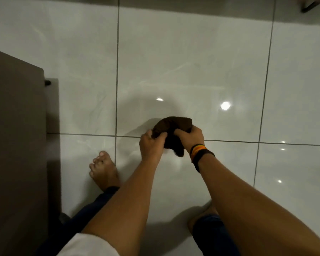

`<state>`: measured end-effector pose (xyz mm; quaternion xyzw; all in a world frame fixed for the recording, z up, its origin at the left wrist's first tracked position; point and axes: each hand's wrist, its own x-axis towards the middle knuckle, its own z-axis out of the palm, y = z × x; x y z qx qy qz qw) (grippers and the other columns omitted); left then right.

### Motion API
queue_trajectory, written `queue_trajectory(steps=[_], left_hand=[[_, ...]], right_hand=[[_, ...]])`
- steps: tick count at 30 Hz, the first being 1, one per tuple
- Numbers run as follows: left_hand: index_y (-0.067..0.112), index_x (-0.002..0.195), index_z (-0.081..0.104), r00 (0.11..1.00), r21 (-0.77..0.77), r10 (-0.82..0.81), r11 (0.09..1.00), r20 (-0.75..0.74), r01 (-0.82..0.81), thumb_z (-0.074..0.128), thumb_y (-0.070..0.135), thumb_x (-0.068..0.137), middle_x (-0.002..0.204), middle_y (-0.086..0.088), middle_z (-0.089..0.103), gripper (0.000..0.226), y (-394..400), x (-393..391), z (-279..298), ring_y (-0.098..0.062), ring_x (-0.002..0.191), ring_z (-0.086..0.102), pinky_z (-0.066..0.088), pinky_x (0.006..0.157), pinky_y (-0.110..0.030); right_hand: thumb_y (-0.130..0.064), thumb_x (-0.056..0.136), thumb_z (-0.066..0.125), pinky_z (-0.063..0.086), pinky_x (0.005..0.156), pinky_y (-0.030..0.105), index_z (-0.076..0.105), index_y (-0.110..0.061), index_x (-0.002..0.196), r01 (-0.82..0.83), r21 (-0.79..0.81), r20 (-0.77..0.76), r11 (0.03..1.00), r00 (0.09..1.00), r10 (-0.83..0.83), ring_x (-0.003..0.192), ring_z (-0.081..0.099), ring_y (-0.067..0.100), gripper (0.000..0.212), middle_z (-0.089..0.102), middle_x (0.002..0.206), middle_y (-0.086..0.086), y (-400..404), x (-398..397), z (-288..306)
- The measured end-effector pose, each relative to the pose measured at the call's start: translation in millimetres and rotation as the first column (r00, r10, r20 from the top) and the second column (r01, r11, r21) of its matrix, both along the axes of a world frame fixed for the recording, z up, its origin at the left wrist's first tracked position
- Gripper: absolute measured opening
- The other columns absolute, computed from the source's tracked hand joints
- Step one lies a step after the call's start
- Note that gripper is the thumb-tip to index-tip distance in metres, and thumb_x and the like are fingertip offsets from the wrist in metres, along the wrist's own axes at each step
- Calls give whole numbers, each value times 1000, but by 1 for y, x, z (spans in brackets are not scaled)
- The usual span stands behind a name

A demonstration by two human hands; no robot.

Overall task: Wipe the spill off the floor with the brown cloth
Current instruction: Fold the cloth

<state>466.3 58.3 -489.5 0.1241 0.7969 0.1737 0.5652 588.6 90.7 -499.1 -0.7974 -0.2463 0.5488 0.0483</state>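
Both of my hands hold a bunched brown cloth (172, 126) over the glossy white tiled floor (192, 61). My left hand (151, 145) grips its left end and my right hand (190, 137), with striped bands on the wrist, grips its right end. A dark fold of the cloth hangs down between my wrists. A faint wet smear (137, 129) shows on the tile just left of the cloth, near a grout line. Whether the cloth touches the floor I cannot tell.
A grey-brown cabinet (17, 135) fills the left side, with a small dark knob (47, 82) at its edge. My bare left foot (103, 170) stands beside it; my right foot (203, 217) is partly hidden by my arm. A dark object (308, 6) sits at the top right.
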Motion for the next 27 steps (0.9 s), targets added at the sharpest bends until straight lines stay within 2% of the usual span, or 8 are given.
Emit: queue_trajectory(steps=[3, 5, 7, 9, 11, 16, 20, 27], left_hand=[[22, 105, 60, 998, 121, 0, 993, -71, 8, 71, 21, 93, 116, -1, 58, 16, -7, -23, 69, -17, 102, 58, 43, 71, -17], [20, 123, 62, 997, 100, -2, 995, -80, 10, 68, 25, 95, 121, 4, 56, 29, -12, -40, 122, -17, 109, 55, 43, 85, -23], [30, 134, 60, 987, 52, -38, 998, -154, 47, 66, 55, 91, 128, 5, 63, 50, -16, -62, 171, -21, 113, 59, 44, 99, -35], [40, 120, 63, 976, 81, -39, 995, -216, 58, 60, 82, 76, 118, 5, 73, 61, -20, -89, 206, -29, 112, 68, 51, 103, -56], [36, 107, 67, 977, 165, 65, 986, -202, -32, 65, 68, 83, 103, 2, 76, 40, -16, -109, 238, -25, 101, 73, 60, 93, -59], [35, 95, 63, 908, 411, 299, 897, -294, -163, 66, 34, 97, 93, 7, 71, 4, 23, -173, 401, -20, 93, 73, 61, 73, -34], [10, 108, 69, 763, 484, 516, 820, -390, -307, 68, 30, 97, 101, -9, 74, 23, 20, -246, 431, -27, 95, 71, 55, 76, -33], [5, 124, 69, 539, 502, 752, 657, -381, -562, 66, 27, 99, 118, -16, 73, 34, -39, -377, 391, -32, 108, 70, 59, 95, -48]], right_hand=[[-23, 71, 76, 63, 86, 49, 75, -15, 105, 127, 38, -113, 991, 986, -123, 95, 75, 31, 34, 78, 98, 9, -13, -4, 60], [-11, 80, 76, 63, 85, 47, 74, -13, 105, 141, 43, -178, 989, 975, -132, 90, 75, 29, 26, 78, 101, 12, -13, -16, 114], [-7, 84, 76, 64, 79, 41, 73, -13, 105, 171, 40, -253, 984, 955, -156, 85, 74, 24, 21, 78, 101, 12, -11, -36, 176], [-11, 85, 78, 64, 81, 42, 72, -18, 98, 205, 29, -310, 978, 932, -186, 86, 73, 22, 15, 77, 98, 7, -4, -61, 239], [-14, 86, 78, 63, 86, 47, 69, -25, 93, 216, 31, -343, 976, 920, -192, 88, 72, 22, 15, 75, 95, 3, 7, -89, 290], [-10, 91, 66, 62, 87, 46, 66, -15, 112, 86, 96, -470, 992, 882, -30, 97, 71, 25, 22, 74, 106, 9, 44, -181, 420], [-15, 85, 67, 59, 95, 52, 67, -20, 104, -111, 202, -426, 973, 885, 189, 100, 71, 31, 20, 75, 107, 12, 61, -275, 456], [-17, 88, 73, 57, 98, 46, 65, -17, 117, -458, 298, -349, 838, 765, 542, 104, 68, 31, 30, 71, 109, 9, 40, -437, 420]])
